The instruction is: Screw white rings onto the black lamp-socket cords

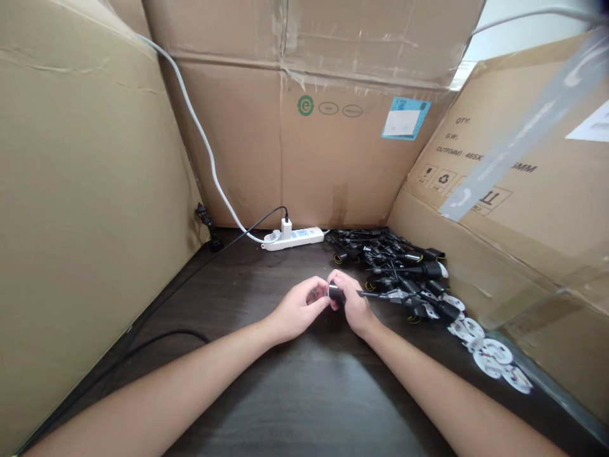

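Both of my hands meet over the middle of the dark wooden table (295, 393). My right hand (353, 306) is closed round a small black cylindrical part (335, 293) with a thin stem pointing right. My left hand (301, 306) has its fingers curled and pinches the left end of the same part. Just to the right lies a heap of similar black parts (399, 270) with cables. A row of round white stickers (485, 349) runs along the table's right side.
Large cardboard boxes wall the table at left (80, 209), back (309, 127) and right (523, 209). A white power strip (292, 238) with a white charger plugged in lies at the back. A black cable (157, 317) runs along the left side.
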Available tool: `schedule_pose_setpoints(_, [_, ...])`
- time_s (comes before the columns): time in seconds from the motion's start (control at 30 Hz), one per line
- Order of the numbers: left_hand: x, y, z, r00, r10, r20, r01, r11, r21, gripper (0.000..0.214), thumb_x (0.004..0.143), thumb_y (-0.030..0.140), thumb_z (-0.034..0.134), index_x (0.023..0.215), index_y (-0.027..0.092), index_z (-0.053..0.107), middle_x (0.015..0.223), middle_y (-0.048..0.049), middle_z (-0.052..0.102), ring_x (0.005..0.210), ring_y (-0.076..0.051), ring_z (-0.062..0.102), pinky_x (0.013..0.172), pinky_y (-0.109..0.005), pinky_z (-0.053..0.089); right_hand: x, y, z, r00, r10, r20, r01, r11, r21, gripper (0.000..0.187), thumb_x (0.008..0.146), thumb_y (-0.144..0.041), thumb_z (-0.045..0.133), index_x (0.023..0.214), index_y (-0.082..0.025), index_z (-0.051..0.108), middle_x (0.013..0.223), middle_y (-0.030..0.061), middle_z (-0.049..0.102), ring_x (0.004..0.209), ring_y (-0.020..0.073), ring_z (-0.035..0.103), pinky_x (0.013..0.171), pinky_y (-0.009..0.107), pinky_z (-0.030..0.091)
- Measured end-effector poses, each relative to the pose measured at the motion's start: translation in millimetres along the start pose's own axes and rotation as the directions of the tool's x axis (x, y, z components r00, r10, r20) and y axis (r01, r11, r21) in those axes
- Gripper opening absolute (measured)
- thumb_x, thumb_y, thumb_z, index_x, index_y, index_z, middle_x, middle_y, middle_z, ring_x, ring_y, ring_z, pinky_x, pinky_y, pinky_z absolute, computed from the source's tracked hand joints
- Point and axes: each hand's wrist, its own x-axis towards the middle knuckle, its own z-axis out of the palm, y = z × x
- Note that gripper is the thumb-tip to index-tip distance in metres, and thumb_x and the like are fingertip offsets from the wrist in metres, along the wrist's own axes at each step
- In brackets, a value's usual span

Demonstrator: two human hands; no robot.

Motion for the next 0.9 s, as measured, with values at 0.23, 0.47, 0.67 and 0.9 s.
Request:
schedule_pose_setpoints(0.23, [0.1,1.4,0.0,0.999,0.016,0.052,-0.007,0.986,-0.168,0.026,0.095,0.042,0.055,0.095,0.017,0.055,0.087,-0.0056,0.064,0.084,-0.018,0.059,0.082,-0.032,0.044,-0.3,-0.1,1.1,1.000,0.022,0.004,-0.022,0.999,0.034,0.028,0.088,-0.042,0.047,0.070,-0.021,0.050,0.052,-0.0039,0.051,0.043,0.0121,0.044,0.043,0.024,0.036])
schedule_pose_setpoints(0.47, [0.4,1.1,-0.5,0.998,-0.015,0.062,0.022,0.994,-0.109,0.023,0.094,0.039,0.058,0.093,0.016,0.058,0.087,-0.0038,0.063,0.082,-0.016,0.056,0.079,-0.029,0.043,0.2,1.5,-0.1,1.000,-0.031,0.000,0.031,0.999,-0.034,0.034,0.090,-0.040,0.044,0.062,-0.021,0.049,0.052,-0.0036,0.046,0.046,0.0122,0.043,0.046,0.025,0.035])
schedule_pose_setpoints(0.67, [0.5,-3.2,-0.8,0.998,-0.016,0.057,0.021,0.997,-0.079,0.023,0.093,0.039,0.058,0.092,0.016,0.060,0.089,-0.0042,0.064,0.083,-0.016,0.057,0.080,-0.029,0.043,0.4,2.6,0.1,0.999,-0.029,-0.020,0.029,1.000,0.003,0.033,0.092,-0.044,0.043,0.068,-0.021,0.049,0.053,-0.0043,0.047,0.045,0.0122,0.044,0.045,0.024,0.036])
schedule_pose_setpoints(0.9, [0.2,-2.1,-1.8,0.996,-0.068,0.051,0.077,0.975,-0.209,0.028,0.093,0.044,0.057,0.092,0.016,0.056,0.078,-0.0008,0.060,0.065,-0.011,0.046,0.065,-0.025,0.037,-0.7,4.3,2.9,0.999,-0.023,-0.041,0.022,0.999,-0.029,0.029,0.092,-0.044,0.043,0.074,-0.022,0.050,0.053,-0.0051,0.047,0.045,0.0125,0.044,0.044,0.024,0.034])
